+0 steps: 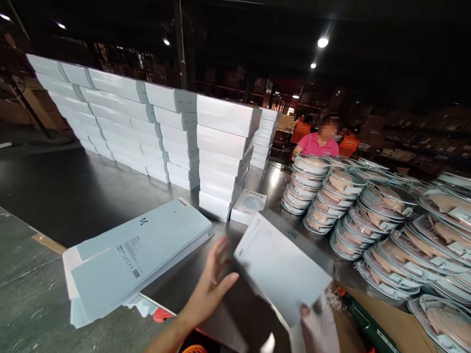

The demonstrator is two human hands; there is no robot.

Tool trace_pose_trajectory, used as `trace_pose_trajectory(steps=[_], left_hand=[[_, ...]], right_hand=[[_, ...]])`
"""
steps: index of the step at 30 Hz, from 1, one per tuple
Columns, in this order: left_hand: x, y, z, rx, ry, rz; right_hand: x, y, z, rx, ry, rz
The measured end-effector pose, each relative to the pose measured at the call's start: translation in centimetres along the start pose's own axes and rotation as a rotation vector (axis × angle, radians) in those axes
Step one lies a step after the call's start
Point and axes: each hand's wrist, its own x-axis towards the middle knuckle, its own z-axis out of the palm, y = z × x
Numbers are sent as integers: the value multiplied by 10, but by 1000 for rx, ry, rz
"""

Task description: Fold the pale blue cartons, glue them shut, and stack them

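Note:
My left hand (211, 282) is open, fingers apart and bent slightly, just left of a pale box and holding nothing. My right hand (318, 326), in what looks like a white glove with a bare fingertip, grips the near end of that white box (279, 262). The box is tilted over the dark table (176, 284), and motion blurs it. To the left lies a pile of flat pale-blue cartons (136, 250) with small print and a barcode. A printed box (248, 205) rests behind the held one.
White boxes (158, 132) stand in a long stacked wall across the table. On the right rise stacks of round clear-lidded packs (346, 206) with tan contents. A green tool-like object (368, 321) lies by brown cardboard (395, 316). A person in pink (318, 144) is beyond the packs.

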Motion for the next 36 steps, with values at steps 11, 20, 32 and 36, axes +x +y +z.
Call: trace_pose_trajectory(steps=[11,20,32,36], left_hand=[[105,-37,-209,1065,185,-295],[100,-11,-230,1363,187,-392],[-3,79,-122,944,256,595],[-21,62,-100,557,-150,211]], right_hand=[[226,2,129,-791,-247,-340],[145,-33,86,-794,-27,-647],[25,-88,46,-47,-591,-103],[22,-92,17,325,-990,218]])
